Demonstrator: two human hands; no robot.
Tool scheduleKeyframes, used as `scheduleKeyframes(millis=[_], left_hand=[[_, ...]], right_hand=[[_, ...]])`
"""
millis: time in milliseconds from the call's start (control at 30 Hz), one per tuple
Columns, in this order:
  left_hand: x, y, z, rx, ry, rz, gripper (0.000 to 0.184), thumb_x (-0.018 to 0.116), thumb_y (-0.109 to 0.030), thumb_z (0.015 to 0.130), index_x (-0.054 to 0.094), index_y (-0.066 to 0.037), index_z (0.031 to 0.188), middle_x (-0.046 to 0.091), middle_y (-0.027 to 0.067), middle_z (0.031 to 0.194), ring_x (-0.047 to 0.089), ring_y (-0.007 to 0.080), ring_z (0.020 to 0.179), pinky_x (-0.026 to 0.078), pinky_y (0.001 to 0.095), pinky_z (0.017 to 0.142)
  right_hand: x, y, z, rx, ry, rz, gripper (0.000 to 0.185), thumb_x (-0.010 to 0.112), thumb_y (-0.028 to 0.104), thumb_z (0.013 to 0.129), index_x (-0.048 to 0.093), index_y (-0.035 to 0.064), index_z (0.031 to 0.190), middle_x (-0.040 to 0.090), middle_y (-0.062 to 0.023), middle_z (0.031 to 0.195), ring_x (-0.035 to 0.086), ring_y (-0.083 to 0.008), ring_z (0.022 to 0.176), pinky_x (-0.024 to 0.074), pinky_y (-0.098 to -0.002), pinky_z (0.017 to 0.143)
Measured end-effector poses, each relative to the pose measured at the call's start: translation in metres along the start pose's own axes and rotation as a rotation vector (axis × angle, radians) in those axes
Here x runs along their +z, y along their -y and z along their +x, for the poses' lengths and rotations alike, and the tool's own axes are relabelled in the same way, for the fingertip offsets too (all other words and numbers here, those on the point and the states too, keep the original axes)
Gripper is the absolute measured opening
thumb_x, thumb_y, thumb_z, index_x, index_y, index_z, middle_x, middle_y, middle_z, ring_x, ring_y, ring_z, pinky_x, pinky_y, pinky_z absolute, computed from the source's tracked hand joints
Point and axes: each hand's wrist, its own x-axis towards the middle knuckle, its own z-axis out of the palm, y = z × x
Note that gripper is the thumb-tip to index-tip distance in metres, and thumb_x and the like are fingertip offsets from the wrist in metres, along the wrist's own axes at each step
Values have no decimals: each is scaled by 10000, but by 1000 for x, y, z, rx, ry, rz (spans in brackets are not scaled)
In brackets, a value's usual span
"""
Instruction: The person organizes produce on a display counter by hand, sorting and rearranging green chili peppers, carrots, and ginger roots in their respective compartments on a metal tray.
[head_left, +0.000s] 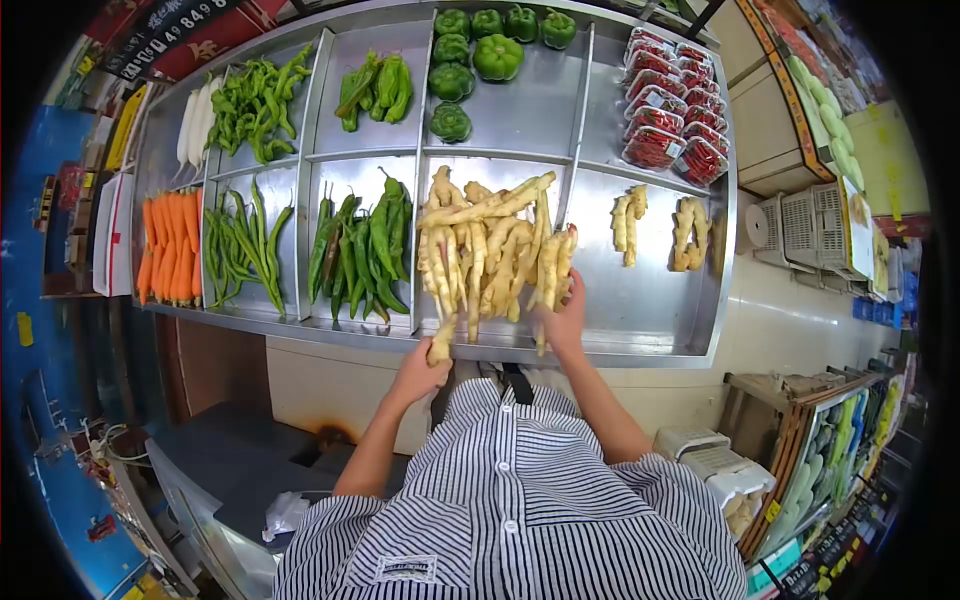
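Note:
A pile of pale ginger root lies in the front middle compartment of a metal display tray. My left hand is closed around a piece of ginger at the tray's front edge, just below the pile. On the pile's right side, my right hand has its fingers around another upright piece of ginger, partly hiding its lower end. Two separate ginger pieces, one on the left and one on the right, lie in the compartment to the right.
Left of the ginger are green chili peppers, long thin peppers and carrots. Behind stand green bell peppers and wrapped packs of red chilies. Metal dividers separate the compartments. Plastic crates stand to the right.

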Motion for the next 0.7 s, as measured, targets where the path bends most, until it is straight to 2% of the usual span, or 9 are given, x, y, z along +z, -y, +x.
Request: scheduleKeyframes(millis=[100, 133, 200, 333, 400, 500, 567, 633, 700], left_hand=[[-19, 21, -3, 98, -46, -103, 420, 700, -202, 785, 529, 35, 1088, 648, 187, 947, 642, 294, 847, 494, 378, 742], [-26, 22, -4, 73, -16, -121, 424, 701, -202, 787, 530, 36, 1094, 646, 187, 956, 640, 292, 851, 492, 374, 747], [-45, 20, -5, 29, 43, -157, 431, 703, -203, 791, 531, 37, 1106, 643, 187, 974, 635, 286, 861, 490, 367, 759], [-60, 4, 10, 112, 24, -145, 447, 702, -213, 801, 532, 38, 1130, 649, 182, 927, 639, 276, 816, 496, 358, 740], [-62, -6, 30, 165, 25, -135, 455, 702, -221, 803, 534, 37, 1137, 656, 187, 908, 648, 283, 802, 499, 359, 728], [-70, -55, 58, 256, 16, -53, 469, 703, -194, 826, 522, 40, 1190, 662, 147, 963, 643, 203, 847, 505, 327, 759], [-64, -73, 91, 251, -46, 30, 522, 711, -217, 820, 518, 37, 1234, 670, 182, 982, 662, 235, 884, 519, 340, 777], [-76, -132, 107, 74, 77, 37, 554, 702, -253, 820, 515, 33, 1255, 671, 206, 1012, 664, 292, 936, 521, 374, 817], [-62, -127, 154, 331, -153, 253, 550, 685, -269, 813, 523, 7, 1261, 657, 223, 1060, 646, 354, 973, 512, 404, 848]], right_hand=[[25, -5, -7, -289, -163, -612, 782, 722, 53, 674, 346, 24, 1359, 441, -194, 1242, 467, -340, 1101, 401, -413, 963], [31, 4, -11, -197, -160, -602, 746, 735, 54, 683, 370, 31, 1333, 451, -197, 1197, 429, -370, 1096, 367, -417, 986], [35, -2, -16, -161, -144, -603, 729, 733, 57, 686, 381, 29, 1324, 456, -192, 1187, 438, -363, 1103, 373, -408, 986], [26, -10, -17, -172, -138, -544, 697, 710, 50, 707, 387, 24, 1323, 471, -195, 1188, 475, -339, 1115, 388, -393, 984], [19, -15, -19, -126, -173, -349, 678, 684, 26, 712, 391, 16, 1323, 478, -190, 1195, 512, -311, 1098, 410, -378, 964], [7, -3, -32, -43, -206, -196, 691, 646, -5, 716, 360, 7, 1345, 487, -177, 1199, 553, -272, 1068, 444, -353, 922], [-3, 3, -42, -6, -229, -120, 716, 629, -19, 717, 326, 4, 1365, 490, -166, 1194, 565, -249, 1056, 459, -338, 898], [-16, 2, -52, 10, -257, -25, 745, 622, -27, 717, 290, 5, 1383, 491, -154, 1186, 569, -229, 1051, 466, -325, 883], [-29, 1, -64, 46, -263, -33, 756, 618, -38, 728, 261, 10, 1392, 494, -147, 1185, 563, -220, 1065, 467, -323, 884]])
